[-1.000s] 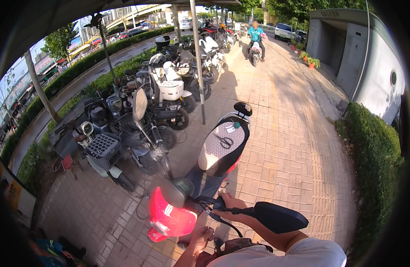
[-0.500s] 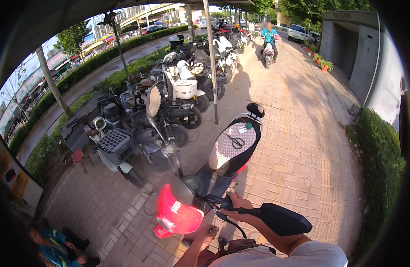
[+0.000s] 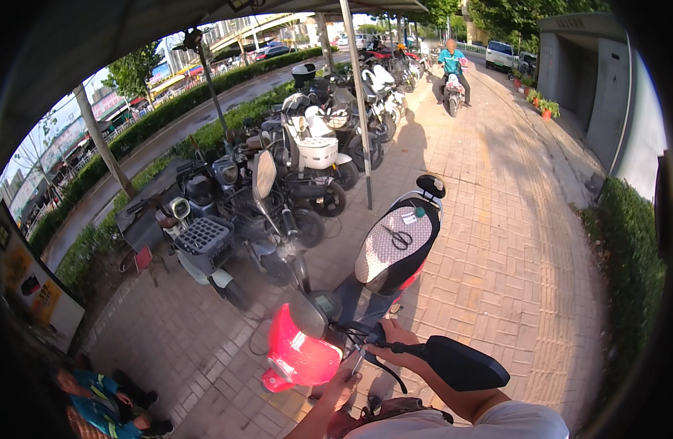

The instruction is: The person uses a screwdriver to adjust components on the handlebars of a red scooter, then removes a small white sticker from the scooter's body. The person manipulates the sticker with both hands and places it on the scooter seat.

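Observation:
A red electric scooter stands in front of me, its glossy front cover facing my left side. My left hand is closed on a slim metal tool, its tip up against the cables at the handlebar; its exact kind is too small to tell. My right hand wraps round the handlebar grip, beside the black mirror. On the scooter's patterned seat lie black-handled scissors, a small white tag and a round green thing.
Parked scooters line the left, behind a metal post. A rider on a scooter is on the brick pavement ahead. A person sits at the lower left. A hedge borders the right.
My left hand has come up to the cables, and the metal tool now shows in it. The rider appears slightly nearer. The view has shifted a little; my right hand stays on the grip.

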Demonstrator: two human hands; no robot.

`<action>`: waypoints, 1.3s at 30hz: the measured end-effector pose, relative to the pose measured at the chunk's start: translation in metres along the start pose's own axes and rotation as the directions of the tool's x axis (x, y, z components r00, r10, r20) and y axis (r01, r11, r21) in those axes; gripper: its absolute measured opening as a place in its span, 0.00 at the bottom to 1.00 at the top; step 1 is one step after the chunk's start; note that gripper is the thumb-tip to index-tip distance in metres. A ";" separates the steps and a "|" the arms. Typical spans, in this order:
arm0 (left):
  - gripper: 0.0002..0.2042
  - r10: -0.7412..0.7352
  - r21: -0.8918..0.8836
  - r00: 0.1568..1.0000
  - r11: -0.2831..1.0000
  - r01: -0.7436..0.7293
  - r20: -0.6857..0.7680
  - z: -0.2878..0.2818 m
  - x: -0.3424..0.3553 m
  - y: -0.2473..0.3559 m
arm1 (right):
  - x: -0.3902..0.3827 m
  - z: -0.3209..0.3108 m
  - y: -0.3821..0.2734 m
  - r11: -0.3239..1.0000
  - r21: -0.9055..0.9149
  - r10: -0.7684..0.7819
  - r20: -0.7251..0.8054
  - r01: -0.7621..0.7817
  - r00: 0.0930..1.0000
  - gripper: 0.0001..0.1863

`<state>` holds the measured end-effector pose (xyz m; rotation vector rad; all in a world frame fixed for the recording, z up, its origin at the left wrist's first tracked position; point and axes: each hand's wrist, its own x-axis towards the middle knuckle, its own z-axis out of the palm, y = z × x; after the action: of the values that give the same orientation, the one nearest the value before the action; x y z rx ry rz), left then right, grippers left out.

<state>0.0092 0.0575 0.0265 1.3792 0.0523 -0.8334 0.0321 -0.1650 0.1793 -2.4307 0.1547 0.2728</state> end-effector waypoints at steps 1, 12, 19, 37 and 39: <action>0.14 0.032 0.063 0.999 0.998 -0.030 -0.027 0.000 0.000 -0.003 | 0.000 0.001 0.001 1.000 0.007 -0.012 -0.005 0.012 1.000 0.45; 0.09 0.224 0.326 0.952 0.934 -0.148 -0.210 0.007 0.004 -0.012 | -0.001 -0.002 0.002 0.997 0.039 -0.061 0.009 0.060 0.998 0.44; 0.14 0.092 0.286 0.994 0.955 -0.074 -0.051 -0.001 -0.013 0.025 | 0.011 0.015 0.017 0.992 0.056 -0.114 -0.001 0.114 0.993 0.44; 0.11 0.367 0.439 0.903 0.865 -0.243 -0.223 0.008 0.021 -0.013 | 0.007 0.014 0.014 0.996 -0.053 -0.079 -0.036 0.077 0.996 0.44; 0.11 0.389 0.495 0.891 0.836 -0.235 -0.234 0.011 0.017 -0.008 | 0.006 0.014 0.013 0.997 -0.044 -0.071 -0.043 0.069 0.997 0.44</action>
<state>0.0123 0.0397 0.0142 1.9028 -0.1248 -0.3320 0.0334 -0.1665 0.1592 -2.4794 0.0840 0.1919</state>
